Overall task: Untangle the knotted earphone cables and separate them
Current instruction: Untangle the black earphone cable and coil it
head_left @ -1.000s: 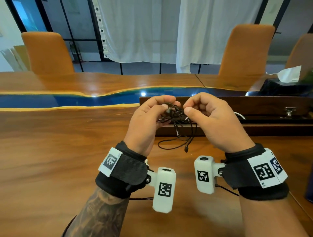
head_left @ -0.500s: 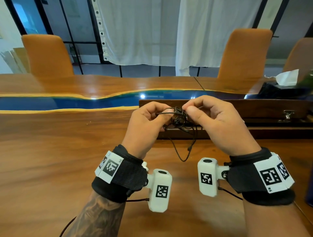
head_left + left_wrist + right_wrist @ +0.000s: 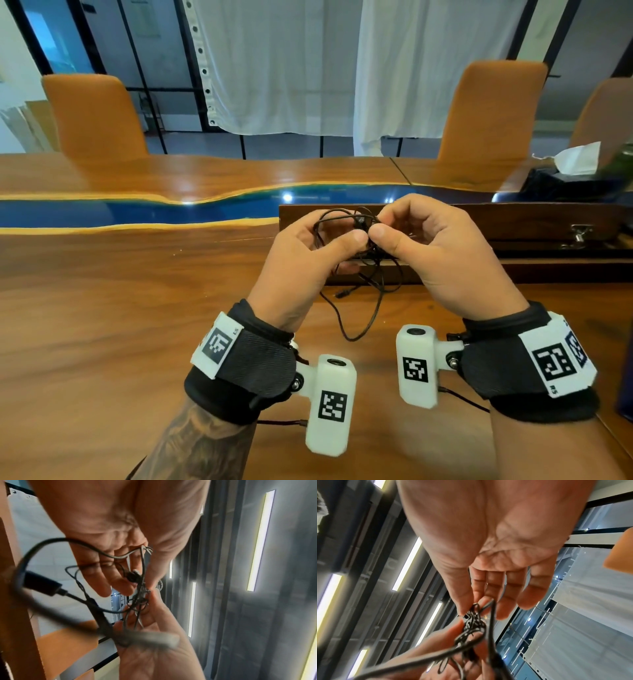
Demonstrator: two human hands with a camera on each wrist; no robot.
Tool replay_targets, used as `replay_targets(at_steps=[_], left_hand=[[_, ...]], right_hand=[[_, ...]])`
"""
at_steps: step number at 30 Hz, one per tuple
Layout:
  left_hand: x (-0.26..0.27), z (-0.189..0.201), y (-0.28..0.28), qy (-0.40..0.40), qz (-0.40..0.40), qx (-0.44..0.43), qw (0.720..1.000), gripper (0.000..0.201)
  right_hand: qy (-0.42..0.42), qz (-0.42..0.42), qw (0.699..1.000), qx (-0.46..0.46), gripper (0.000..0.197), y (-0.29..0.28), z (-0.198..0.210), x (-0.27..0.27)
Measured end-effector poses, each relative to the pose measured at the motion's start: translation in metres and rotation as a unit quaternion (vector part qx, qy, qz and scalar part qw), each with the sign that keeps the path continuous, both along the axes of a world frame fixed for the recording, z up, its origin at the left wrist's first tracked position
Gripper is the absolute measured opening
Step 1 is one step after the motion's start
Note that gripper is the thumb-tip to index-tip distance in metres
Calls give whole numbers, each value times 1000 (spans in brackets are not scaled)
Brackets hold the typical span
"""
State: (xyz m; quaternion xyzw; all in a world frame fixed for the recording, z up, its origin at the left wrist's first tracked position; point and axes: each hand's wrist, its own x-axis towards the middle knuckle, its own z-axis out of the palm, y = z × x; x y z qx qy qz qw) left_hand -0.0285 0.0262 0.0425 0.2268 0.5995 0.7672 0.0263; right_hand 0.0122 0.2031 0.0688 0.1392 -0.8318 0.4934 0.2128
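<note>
A: Where are the earphone cables?

B: Up off the table, bunched in a dark knot between both hands, straight ahead at twelve o'clock from the person. Loose loops hang down from the knot toward six o'clock, and one end with a small plug trails just above the wood.

A: What is the left hand doing?

B: Its thumb and curled fingers pinch the left side of the knot. A loop arches over its knuckles toward ten o'clock. In the left wrist view an earbud lies against the fingers.

A: And the right hand?

B: The thumb and forefinger close on the knot from the right, thumb tips of both hands almost touching. In the right wrist view the other fingers are only loosely bent and hold nothing.

A: Anything else around?

B: A dark wooden box lies just behind the hands, stretching toward two o'clock. Orange chairs stand across the table at ten and one o'clock, and a white tissue sticks up at two o'clock.
</note>
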Motion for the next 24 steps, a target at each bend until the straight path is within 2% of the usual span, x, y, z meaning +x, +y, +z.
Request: replay_targets(at_steps=[8, 13, 16, 21, 24], left_hand=[[4, 5, -1, -47, -48, 47, 997, 15], [5, 9, -1, -73, -72, 124, 987, 12], [4, 11, -2, -70, -60, 149, 984, 16], [-1, 7, -6, -19, 16, 19, 1000, 22], [-1, 8, -16, 75, 10, -123, 990, 34]], right_hand=[[-5, 25, 999, -36, 11, 1, 1, 2], [-27, 80, 994, -66, 29, 2, 2, 3], [-14, 51, 997, -54, 27, 0, 2, 3], [7, 5, 999, -47, 13, 0, -1, -1], [21, -25, 999, -31, 14, 0, -1, -1]])
